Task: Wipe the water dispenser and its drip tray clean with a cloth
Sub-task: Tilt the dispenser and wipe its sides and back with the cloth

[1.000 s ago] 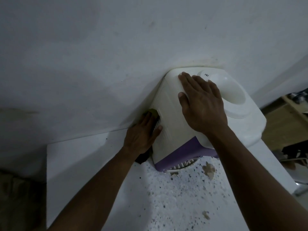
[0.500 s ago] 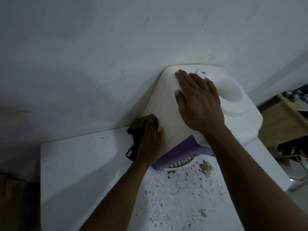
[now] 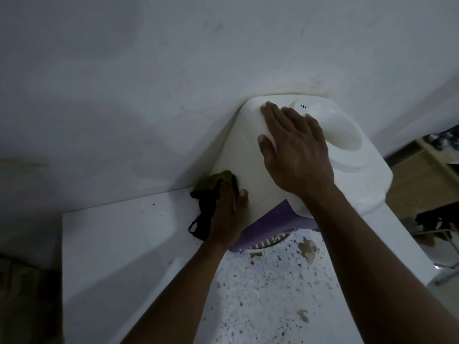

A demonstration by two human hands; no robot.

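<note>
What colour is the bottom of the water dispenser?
The base is purple; the head view shows it.

The water dispenser (image 3: 360, 175) is creamy white with a purple base (image 3: 273, 219), the cloth (image 3: 211, 184) olive green and black, the counter (image 3: 111, 232) white with dark speckles, the wall (image 3: 149, 95) pale grey.
</note>
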